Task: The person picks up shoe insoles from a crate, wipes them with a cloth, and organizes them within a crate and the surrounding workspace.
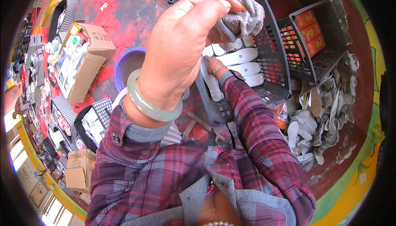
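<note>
My left hand point(179, 40) is raised close in front of me, its fingers closed on a bunched grey cloth point(247, 15). The cloth hangs over a dark plastic crate point(277, 56) and hides part of it. Inside the crate lie several white shoe soles point(243, 56), side by side, with small round marks on some. Lower down, my right hand point(213, 66) reaches into the crate, its fingers bent at the end of a white sole point(211, 83) near the left wall. Its fingertips are partly hidden.
Right of the crate stands another black crate point(307, 79) with red-orange boxes point(309, 32). Below it lies a heap of grey and white soles point(326, 110). At left are a purple bucket point(122, 67), an open cardboard box point(97, 46) and houndstooth-patterned goods point(66, 110) on a red-stained floor.
</note>
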A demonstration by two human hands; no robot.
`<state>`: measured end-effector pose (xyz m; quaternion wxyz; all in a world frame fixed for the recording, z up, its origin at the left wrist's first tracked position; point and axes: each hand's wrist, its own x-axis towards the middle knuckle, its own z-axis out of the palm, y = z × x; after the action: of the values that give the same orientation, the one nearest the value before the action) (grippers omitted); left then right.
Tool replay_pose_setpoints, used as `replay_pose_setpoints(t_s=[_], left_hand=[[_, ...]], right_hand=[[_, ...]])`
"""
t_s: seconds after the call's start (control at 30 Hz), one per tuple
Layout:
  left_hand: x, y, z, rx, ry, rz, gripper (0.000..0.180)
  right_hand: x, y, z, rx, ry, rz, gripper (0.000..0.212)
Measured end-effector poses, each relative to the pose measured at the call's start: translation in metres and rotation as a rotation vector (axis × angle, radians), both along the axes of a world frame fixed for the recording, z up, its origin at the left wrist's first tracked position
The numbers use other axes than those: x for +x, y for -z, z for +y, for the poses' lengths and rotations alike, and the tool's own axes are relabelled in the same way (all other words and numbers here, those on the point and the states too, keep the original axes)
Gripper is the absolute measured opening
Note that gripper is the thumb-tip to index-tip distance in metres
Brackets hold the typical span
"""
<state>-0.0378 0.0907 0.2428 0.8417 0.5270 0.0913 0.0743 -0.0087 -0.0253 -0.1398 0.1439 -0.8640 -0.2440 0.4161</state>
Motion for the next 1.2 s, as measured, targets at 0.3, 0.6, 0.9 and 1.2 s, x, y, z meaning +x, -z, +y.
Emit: replay_pose_setpoints(t_s=[0.3,0.6,0.9,1.2], left_hand=[[-0.001,-0.005,-0.003,-0.038,-0.005,0.066,0.023],[0.000,0.000,0.030,-0.142,-0.059,-0.083,0.024],[-0.007,-0.010,0.066,-0.285,-0.259,-0.090,0.022],[-0.005,-0.008,0.063,-0.306,-0.228,-0.044,0.023]], right_hand=[[-0.006,0.009,0.003,0.000,0.048,-0.083,0.046],[0.016,0.044,-0.005,-0.035,-0.305,-0.317,0.027],[0.036,0.029,0.019,0.106,1.224,1.072,0.026],[0.042,0.093,0.035,-0.008,1.461,1.001,0.024]])
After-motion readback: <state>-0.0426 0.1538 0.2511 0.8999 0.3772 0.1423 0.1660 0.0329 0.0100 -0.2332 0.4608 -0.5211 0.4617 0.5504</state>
